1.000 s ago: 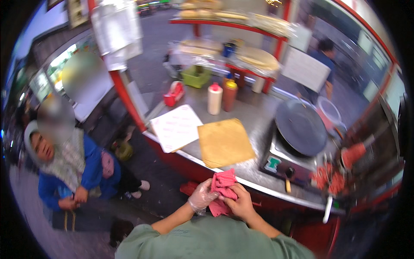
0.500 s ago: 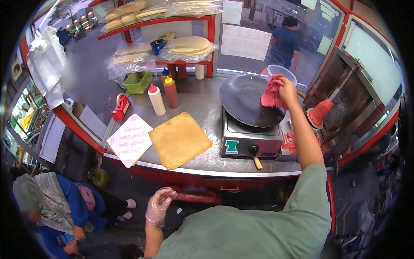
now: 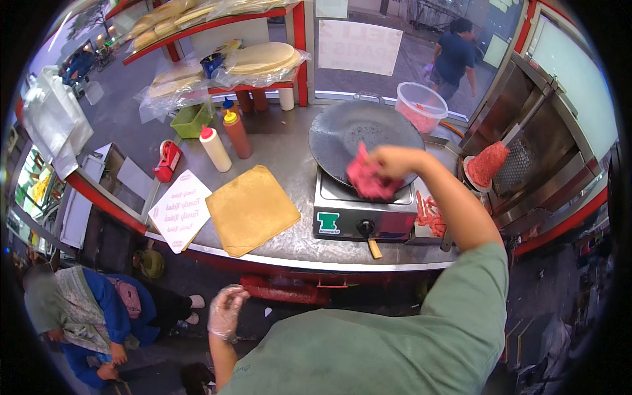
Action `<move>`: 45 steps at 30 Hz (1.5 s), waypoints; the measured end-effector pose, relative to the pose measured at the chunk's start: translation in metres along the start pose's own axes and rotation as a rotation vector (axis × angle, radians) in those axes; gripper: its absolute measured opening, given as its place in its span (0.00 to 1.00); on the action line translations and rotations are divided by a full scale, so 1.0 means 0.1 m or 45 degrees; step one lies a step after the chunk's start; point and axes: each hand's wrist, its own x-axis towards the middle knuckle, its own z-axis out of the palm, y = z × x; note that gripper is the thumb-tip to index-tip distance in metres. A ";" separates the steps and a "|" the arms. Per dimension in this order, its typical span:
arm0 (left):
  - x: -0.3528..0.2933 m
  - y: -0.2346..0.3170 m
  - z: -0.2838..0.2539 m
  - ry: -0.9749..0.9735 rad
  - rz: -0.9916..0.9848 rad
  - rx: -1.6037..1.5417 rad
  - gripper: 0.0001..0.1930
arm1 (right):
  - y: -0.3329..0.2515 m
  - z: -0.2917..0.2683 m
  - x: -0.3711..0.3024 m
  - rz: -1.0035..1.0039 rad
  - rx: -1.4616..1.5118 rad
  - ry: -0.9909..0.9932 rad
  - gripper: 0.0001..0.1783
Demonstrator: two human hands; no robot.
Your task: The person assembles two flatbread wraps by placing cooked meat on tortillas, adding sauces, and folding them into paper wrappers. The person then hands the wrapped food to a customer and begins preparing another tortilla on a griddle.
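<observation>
My right hand [image 3: 395, 162] is bare and closed around a bunched red cloth [image 3: 370, 179]. The cloth lies on the near edge of a round black griddle pan [image 3: 359, 122], which sits on a steel gas stove [image 3: 342, 220]. In front of the counter hangs my left hand [image 3: 227, 308] in a clear plastic glove. Its fingers are loosely bent, a little apart, and hold nothing that I can see.
Brown paper sheets [image 3: 253, 210] and white printed paper [image 3: 179, 214] lie left of the stove. Sauce bottles [image 3: 216, 150] stand behind. A clear tub [image 3: 421, 108] is behind the pan; a meat cone [image 3: 487, 166] stands right. A person [image 3: 99, 309] sits at lower left.
My right hand has drawn the red cloth from the pan's right rim by the tub toward its near edge. My left hand remains low, and the whole view has shifted slightly.
</observation>
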 end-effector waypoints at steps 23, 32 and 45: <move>5.30 2.78 0.96 0.173 1.099 1.555 0.21 | -1.09 4.46 -0.70 1.133 1.959 1.501 0.07; 5.50 3.08 1.18 -0.338 0.959 1.951 0.21 | -1.25 4.99 -0.01 1.288 0.602 1.449 0.18; 5.86 3.22 0.97 -0.490 0.862 1.747 0.17 | -1.43 4.27 0.21 1.354 0.236 0.263 0.21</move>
